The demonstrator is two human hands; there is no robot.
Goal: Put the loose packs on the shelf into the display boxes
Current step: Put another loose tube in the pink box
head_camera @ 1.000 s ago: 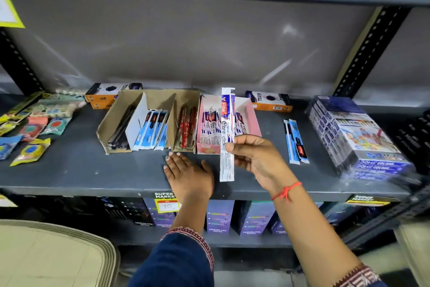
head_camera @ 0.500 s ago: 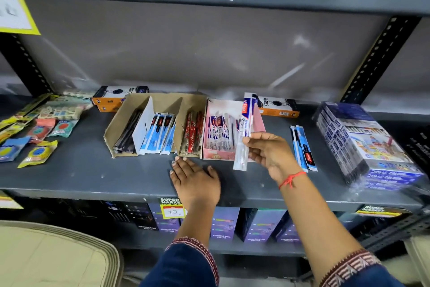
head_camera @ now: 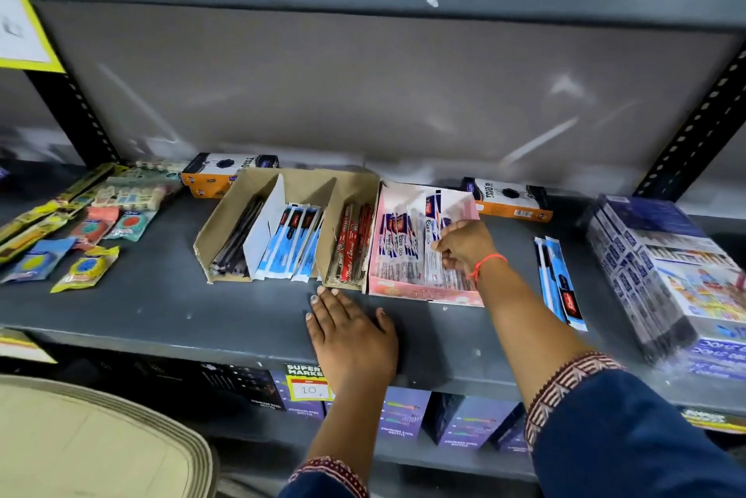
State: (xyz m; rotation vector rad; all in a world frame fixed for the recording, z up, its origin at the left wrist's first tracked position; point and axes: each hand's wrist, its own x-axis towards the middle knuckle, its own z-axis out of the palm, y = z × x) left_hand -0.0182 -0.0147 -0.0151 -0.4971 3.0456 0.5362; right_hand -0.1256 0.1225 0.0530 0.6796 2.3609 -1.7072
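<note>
A pink display box [head_camera: 428, 293] on the grey shelf [head_camera: 169, 311] holds several white-and-blue pen packs. My right hand [head_camera: 464, 245] reaches into it with fingers closed on one white pen pack [head_camera: 431, 233], which lies among the others. My left hand [head_camera: 351, 330] rests flat on the shelf in front of the boxes, fingers apart, holding nothing. To the left, a brown cardboard display box [head_camera: 220, 233] has compartments with dark pens, blue packs [head_camera: 290, 247] and red packs [head_camera: 351, 245]. Two loose blue packs [head_camera: 559, 281] lie to the right of my right arm.
Orange-and-black boxes [head_camera: 510, 198] stand at the back. A wrapped stack of colour boxes [head_camera: 662, 271] fills the right end. Small colourful sachets [head_camera: 86, 265] are spread at the left. A price tag [head_camera: 309, 382] hangs on the shelf edge; purple boxes sit on the shelf below.
My right hand has carried the white pen pack from upright in front of the pink box down into it. My left hand has stayed flat on the shelf.
</note>
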